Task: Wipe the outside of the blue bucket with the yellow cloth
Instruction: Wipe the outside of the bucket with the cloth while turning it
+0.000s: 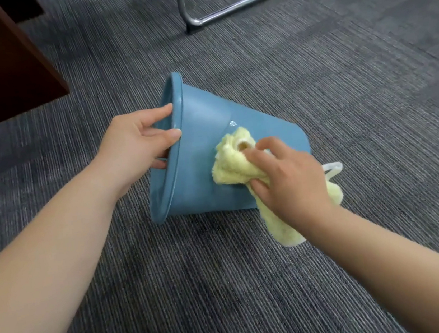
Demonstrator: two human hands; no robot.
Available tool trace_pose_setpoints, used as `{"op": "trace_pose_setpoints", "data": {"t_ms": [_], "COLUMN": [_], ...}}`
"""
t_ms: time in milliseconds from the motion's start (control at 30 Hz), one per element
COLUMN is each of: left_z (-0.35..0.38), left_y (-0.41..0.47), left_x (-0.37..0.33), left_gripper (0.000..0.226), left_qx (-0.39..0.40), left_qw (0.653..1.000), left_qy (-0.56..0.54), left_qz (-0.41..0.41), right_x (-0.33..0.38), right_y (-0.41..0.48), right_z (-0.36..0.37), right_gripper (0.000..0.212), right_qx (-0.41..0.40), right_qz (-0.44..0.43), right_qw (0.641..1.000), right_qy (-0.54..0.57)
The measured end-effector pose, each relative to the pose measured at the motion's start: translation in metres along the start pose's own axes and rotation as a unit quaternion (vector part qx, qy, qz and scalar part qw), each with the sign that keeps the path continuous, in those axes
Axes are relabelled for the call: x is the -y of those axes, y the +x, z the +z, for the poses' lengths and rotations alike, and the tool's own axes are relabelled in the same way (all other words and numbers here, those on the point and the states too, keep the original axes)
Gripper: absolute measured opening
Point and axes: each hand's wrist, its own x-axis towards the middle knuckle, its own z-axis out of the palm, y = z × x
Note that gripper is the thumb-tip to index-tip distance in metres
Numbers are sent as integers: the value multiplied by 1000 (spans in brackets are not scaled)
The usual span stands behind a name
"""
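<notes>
The blue bucket [197, 130] lies on its side on the carpet, its mouth turned to the left and its base to the right. My left hand [132, 142] grips the rim, thumb on the outside and fingers hooked inside the mouth. My right hand [287, 177] presses the bunched yellow cloth [233, 162] against the bucket's outer wall near the middle. A tail of the cloth hangs down past my wrist onto the floor, and a white loop of the cloth shows behind my right hand.
Grey striped carpet [228, 289] covers the floor all around. A dark wooden furniture corner [1, 63] stands at the upper left. The chrome base of a chair [226, 7] rests behind the bucket at the top.
</notes>
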Motion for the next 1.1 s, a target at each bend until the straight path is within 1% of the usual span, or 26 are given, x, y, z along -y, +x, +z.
{"op": "trace_pose_setpoints", "data": {"t_ms": [100, 200, 267, 367, 400, 433, 500, 600, 667, 767, 800, 833, 933, 967, 1033, 1100], "left_z": [-2, -1, 0, 0, 0, 1, 1, 0, 0, -1, -1, -2, -3, -3, 0, 3], "left_y": [0, -1, -2, -3, -3, -3, -1, 1, 1, 1, 1, 1, 1, 1, 3, 7], "left_x": [1, 1, 0, 0, 0, 0, -1, -1, 0, 2, 3, 4, 6, 6, 7, 8], "left_gripper": [48, 49, 49, 48, 48, 49, 49, 49, 49, 49, 49, 49, 47, 45, 38, 24], "left_qx": [-7, -9, -14, -22, -23, -23, -20, -12, -20, -27, -30, -35, -53, -58, -72, -101], "left_qw": [1000, 1000, 1000, 999, 999, 999, 1000, 1000, 1000, 999, 999, 999, 998, 997, 997, 995], "left_qy": [-6, -13, -21, -31, -32, -30, -22, -15, -16, -22, -26, -31, -38, -38, -33, -12], "left_qz": [-4, -3, -5, -9, -9, -9, -7, -9, -11, -14, -16, -18, -22, -22, -22, -18], "right_x": [6, -5, -17, -40, -46, -48, -43, -27, -18, -22, -28, -36, -69, -77, -81, -73], "right_y": [-11, -11, -7, -4, -7, -9, -13, -17, -18, -18, -18, -17, -18, -19, -22, -23], "right_z": [7, 7, 5, 7, 10, 11, 12, 11, 10, 10, 10, 10, 11, 11, 11, 14], "right_gripper": [49, 49, 46, 41, 41, 41, 40, 37, 39, 41, 41, 41, 38, 37, 35, 36], "right_qx": [23, 28, 33, 35, 35, 31, 21, 33, 25, 31, 40, 49, 54, 57, 61, 67], "right_qz": [-63, -67, -16, 130, 160, 169, 149, 67, 20, 0, 13, 44, 193, 228, 249, 229], "right_qw": [998, 997, 999, 991, 986, 985, 989, 997, 999, 1000, 999, 998, 979, 971, 966, 971], "right_qy": [-7, -14, -4, 4, 3, 1, 5, 21, 15, -1, -5, -7, -25, -31, -34, -18]}}
